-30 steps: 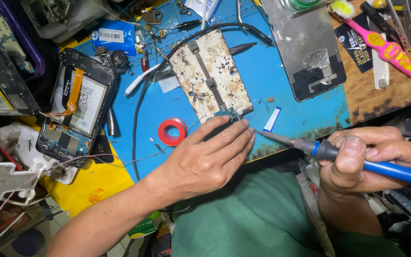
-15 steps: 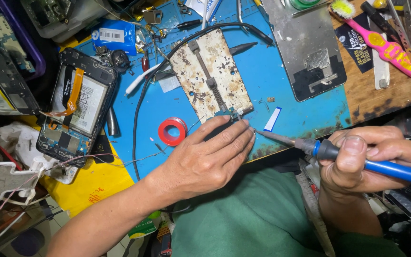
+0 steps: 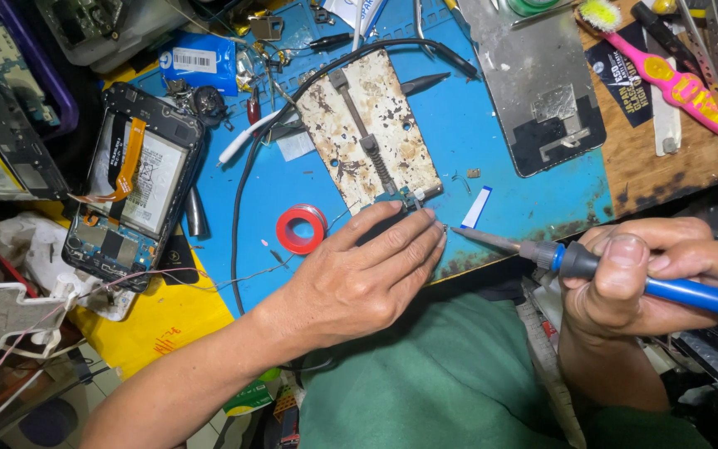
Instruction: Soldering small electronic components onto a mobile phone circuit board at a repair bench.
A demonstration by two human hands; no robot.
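Observation:
My left hand (image 3: pixel 359 274) rests on the blue work mat (image 3: pixel 525 208), its fingertips pressing a tiny part at the lower corner of a worn, rust-stained holder plate (image 3: pixel 371 125). My right hand (image 3: pixel 658 278) grips a blue-handled soldering iron (image 3: pixel 592 266); its metal tip points left and ends just right of my left fingertips. A red spool of solder wire (image 3: pixel 301 229) lies on the mat left of my left hand.
An opened phone with an orange flex cable (image 3: pixel 135 187) lies at the left. A grey phone back panel (image 3: pixel 538 83) sits at the upper right, a pink toothbrush (image 3: pixel 666 71) beyond it on the wooden bench. A black cable (image 3: pixel 238 216) loops across the mat. Clutter fills the left edge.

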